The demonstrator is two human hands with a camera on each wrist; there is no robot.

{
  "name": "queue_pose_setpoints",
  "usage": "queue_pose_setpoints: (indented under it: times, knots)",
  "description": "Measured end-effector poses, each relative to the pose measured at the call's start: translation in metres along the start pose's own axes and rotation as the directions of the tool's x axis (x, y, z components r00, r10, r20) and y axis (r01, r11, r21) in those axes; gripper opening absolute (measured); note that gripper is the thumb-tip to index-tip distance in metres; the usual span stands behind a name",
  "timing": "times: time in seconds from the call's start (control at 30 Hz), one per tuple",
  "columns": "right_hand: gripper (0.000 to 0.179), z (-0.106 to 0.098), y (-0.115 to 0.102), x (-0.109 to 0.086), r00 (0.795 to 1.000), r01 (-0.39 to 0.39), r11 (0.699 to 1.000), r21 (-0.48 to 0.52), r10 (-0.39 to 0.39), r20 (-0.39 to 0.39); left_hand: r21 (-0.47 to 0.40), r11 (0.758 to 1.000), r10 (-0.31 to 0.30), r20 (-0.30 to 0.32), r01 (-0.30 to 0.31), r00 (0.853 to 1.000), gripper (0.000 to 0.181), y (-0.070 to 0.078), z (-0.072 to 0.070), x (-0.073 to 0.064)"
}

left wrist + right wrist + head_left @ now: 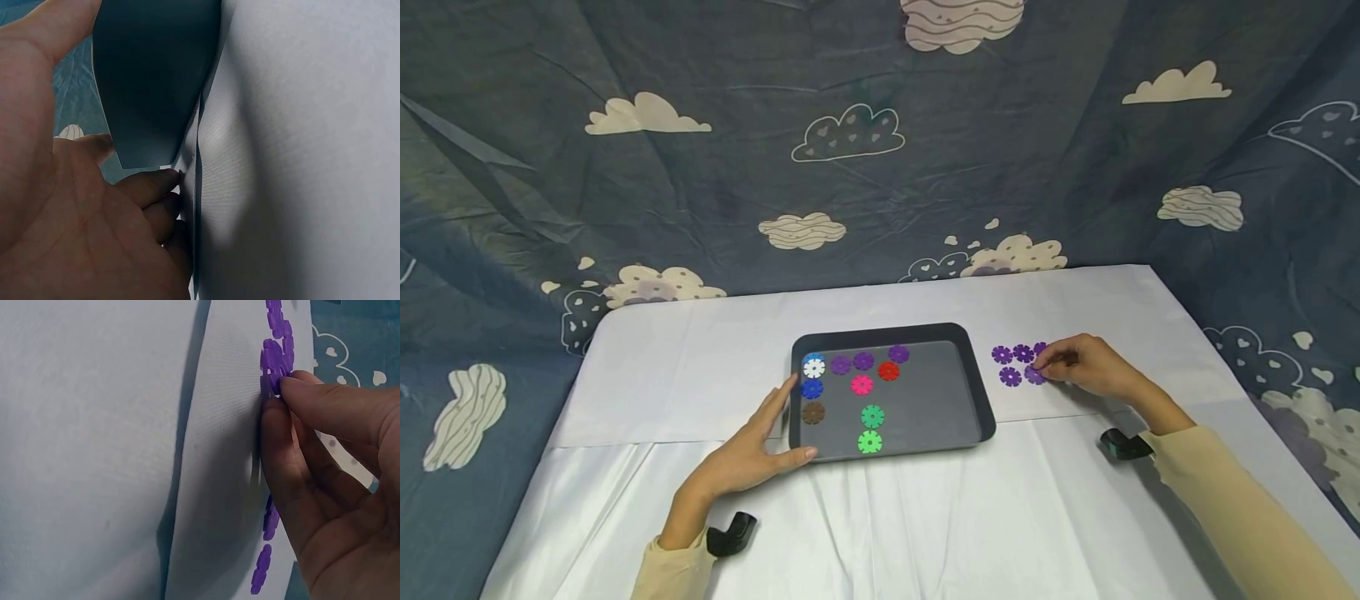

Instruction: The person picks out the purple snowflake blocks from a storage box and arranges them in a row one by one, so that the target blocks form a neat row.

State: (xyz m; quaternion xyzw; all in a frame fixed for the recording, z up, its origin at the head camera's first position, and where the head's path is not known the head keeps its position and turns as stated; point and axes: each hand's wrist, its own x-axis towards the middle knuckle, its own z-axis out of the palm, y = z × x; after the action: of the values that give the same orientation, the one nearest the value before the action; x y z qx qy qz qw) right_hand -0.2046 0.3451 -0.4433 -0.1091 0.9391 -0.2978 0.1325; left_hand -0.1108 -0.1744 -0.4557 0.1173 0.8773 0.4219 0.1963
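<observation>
Pinching a purple notched disc (pixel 1034 377) between thumb and fingertips, the right hand (pixel 1086 367) is working right of the dark tray (pixel 932 408), over white cloth (pixel 1037 508); can't tell if the disc is lifting. Probably light, stiff plastic, slightly slick, hard to break. Thin, so opposite rim edges are likely giving the best hold. Neighbouring purple discs (pixel 1011 377) are crowding the fingertips. Left hand (pixel 741 458) is resting spread at the tray's near-left corner. Mixed-colour discs (pixel 862 385) are lying inside; the tray's right wall is standing between.
</observation>
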Motion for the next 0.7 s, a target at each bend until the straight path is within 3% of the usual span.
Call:
queue_pose_setpoints:
  times: [0.7]
  knots:
    - [0.012,0.0027,-0.0032,-0.0008,1.000,0.012,0.999,-0.040,-0.013,-0.027,-0.020,1.000,0.007,0.003,-0.006,1.000,0.106,0.0010,0.0008,0.0000]
